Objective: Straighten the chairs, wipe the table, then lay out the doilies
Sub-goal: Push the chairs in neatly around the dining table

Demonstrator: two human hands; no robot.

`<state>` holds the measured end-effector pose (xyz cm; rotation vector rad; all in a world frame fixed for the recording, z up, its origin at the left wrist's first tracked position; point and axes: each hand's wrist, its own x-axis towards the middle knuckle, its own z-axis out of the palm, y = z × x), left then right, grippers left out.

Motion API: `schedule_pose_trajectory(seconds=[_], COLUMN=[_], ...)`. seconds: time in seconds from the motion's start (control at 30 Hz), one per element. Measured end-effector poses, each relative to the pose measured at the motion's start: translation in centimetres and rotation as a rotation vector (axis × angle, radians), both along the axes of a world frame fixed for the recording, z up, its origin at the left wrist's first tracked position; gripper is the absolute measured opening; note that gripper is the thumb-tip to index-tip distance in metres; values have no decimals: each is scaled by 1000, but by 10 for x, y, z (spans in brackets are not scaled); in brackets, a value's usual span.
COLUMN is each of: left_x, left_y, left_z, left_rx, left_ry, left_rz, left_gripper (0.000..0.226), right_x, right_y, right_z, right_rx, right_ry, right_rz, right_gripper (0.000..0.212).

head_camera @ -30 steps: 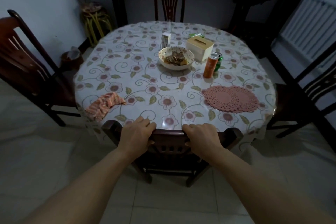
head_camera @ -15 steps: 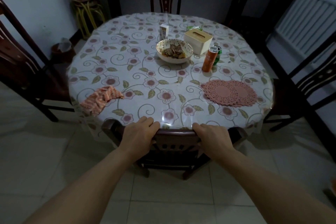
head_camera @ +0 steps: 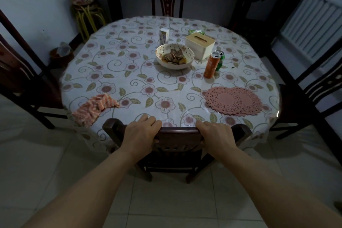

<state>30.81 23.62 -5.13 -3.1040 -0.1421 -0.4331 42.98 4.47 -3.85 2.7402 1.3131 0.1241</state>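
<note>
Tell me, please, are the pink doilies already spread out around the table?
No, the doilies lie in one overlapping pile near the table's right edge.

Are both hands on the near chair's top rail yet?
Touching. Head view shows the left hand and right hand curled over the chair's top rail.

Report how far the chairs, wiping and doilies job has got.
Done: nothing finished that shows. In hand: the left hand and right hand grip the top rail of the dark wooden chair at the near table edge. Left: the pink striped cloth lies unused on the floral tablecloth, and the pink lace doilies sit stacked, not laid out.
</note>
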Motion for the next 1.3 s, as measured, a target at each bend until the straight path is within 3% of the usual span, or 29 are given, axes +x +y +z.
schedule_pose_trajectory(seconds=[0.2,0.33,0.53,0.8,1.03,1.3], left_x=[-2,-5,-27,-65,-114,-196], left_y=[-4,-17,-19,-5,57,200], left_z=[-7,2,32,86,107,131], left_rx=[54,44,13,-92,-140,-285], left_ry=[70,168,340,386,304,341], left_rz=[79,188,285,372,478,531], left_gripper=[51,45,74,73,70,72], right_x=[-1,-5,-22,-56,-88,-156], right_y=[1,0,-4,27,103,251], right_z=[-7,1,36,73,100,125], right_rx=[0,-26,-51,-16,-14,7], right_ry=[-34,65,310,233,179,138], right_rz=[-19,-10,13,100,168,178], right_gripper=[66,60,92,94,87,81])
